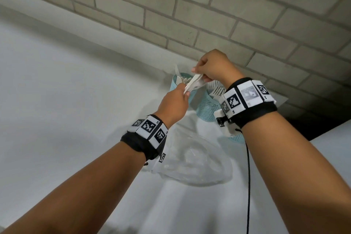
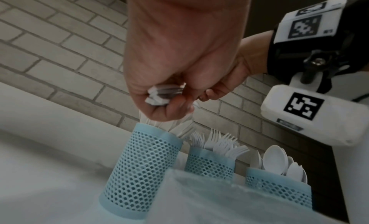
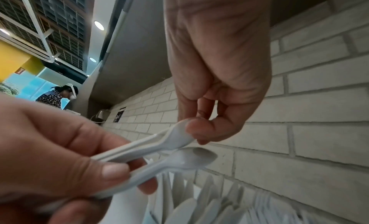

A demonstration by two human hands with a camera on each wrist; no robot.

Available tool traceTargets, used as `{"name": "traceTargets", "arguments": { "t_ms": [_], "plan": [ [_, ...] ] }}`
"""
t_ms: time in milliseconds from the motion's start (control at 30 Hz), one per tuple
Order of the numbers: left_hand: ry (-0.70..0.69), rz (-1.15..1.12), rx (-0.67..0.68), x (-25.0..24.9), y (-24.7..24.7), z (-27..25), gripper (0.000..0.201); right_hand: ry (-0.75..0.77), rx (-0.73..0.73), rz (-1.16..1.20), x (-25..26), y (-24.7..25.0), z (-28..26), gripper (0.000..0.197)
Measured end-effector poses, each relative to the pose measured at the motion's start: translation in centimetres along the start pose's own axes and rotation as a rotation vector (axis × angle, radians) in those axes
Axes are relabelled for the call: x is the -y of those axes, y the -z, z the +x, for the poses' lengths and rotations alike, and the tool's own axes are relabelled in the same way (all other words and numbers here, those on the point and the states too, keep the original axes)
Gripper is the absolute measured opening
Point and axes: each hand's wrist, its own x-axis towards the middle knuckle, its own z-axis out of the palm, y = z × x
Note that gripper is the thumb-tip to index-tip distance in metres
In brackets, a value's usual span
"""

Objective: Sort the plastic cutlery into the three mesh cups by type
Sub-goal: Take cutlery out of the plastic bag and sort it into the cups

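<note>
Three light-blue mesh cups stand in a row by the brick wall: the left cup (image 2: 143, 169) holds knives, the middle cup (image 2: 209, 164) forks, the right cup (image 2: 279, 189) spoons. Above the left cup (image 1: 191, 99) my left hand (image 1: 185, 92) grips a small bundle of white plastic spoons (image 1: 195, 83) by their handles. My right hand (image 3: 194, 132) pinches the bowl of the top spoon (image 3: 175, 139) between thumb and finger. A second spoon (image 3: 191, 158) lies just under it. In the head view my right wrist hides most of the right cup (image 1: 237, 137).
A crumpled clear plastic bag (image 1: 191, 159) lies on the white counter (image 1: 66, 100) in front of the cups. The brick wall (image 1: 190, 5) rises right behind them. A black cable (image 1: 248, 176) hangs from my right wrist. A dark gap (image 1: 313, 119) opens at the right.
</note>
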Motion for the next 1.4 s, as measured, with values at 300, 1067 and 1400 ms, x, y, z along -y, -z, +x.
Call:
{"name": "traceTargets", "arguments": {
  "t_ms": [300, 1067, 1400],
  "plan": [
    [0.03, 0.074, 0.055, 0.4, -0.5, -0.2, 0.04, 0.022, -0.042, -0.357, 1.0, 0.5, 0.6, 0.044],
    [0.085, -0.111, 0.04, 2.0, -0.3, -0.6, 0.033, 0.289, -0.988, 0.627, -1.1, 4.2, 3.0, 0.033],
    [0.117, -0.117, -0.003, 3.7, -0.9, -1.7, 0.03, 0.204, -0.343, -0.206, -3.9, -5.3, 5.0, 0.03]
  ]
}}
